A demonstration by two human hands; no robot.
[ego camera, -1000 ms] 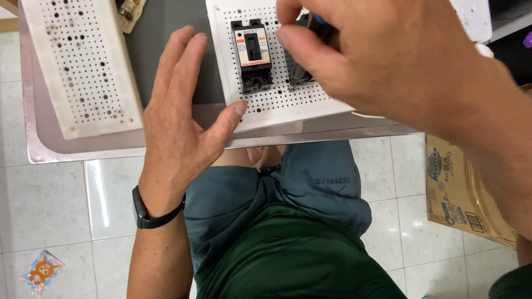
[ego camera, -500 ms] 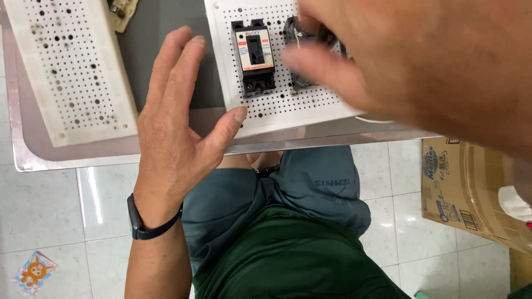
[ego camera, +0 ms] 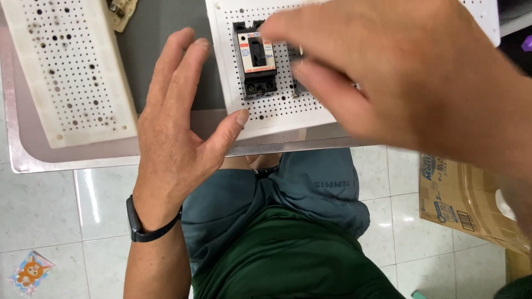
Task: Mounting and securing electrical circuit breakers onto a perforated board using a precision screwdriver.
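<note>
A white perforated panel point(ego camera: 69, 72) lies at the left on the grey table point(ego camera: 166, 33), tilted, with dark stains around several holes. A small beige part point(ego camera: 122, 12) sits just beyond its upper right corner.

The left hand point(ego camera: 177, 138) lies flat on the table edge, palm down, fingers spread and straight, gripping nothing. Its thumb tip touches the lower left corner of a second white perforated board point(ego camera: 277, 113). A black band point(ego camera: 138, 227) circles the wrist.

On this board stands a circuit breaker point(ego camera: 256, 66): a black rectangular body with a white face, a black toggle at its centre, a red and blue strip label across the top and small red marking at the right. It is mounted upright near the board's left edge.

Just right of it a second dark unit point(ego camera: 296, 83) is mostly hidden by the right hand point(ego camera: 399, 83). This hand hovers blurred over the board, fingers bent loosely and apart; whether it touches the hidden unit cannot be told.

On the tiled floor, a colourful square sticker point(ego camera: 30, 271) lies lower left, and a brown cardboard box point(ego camera: 460, 202) with blue print and a barcode stands at the right.
</note>
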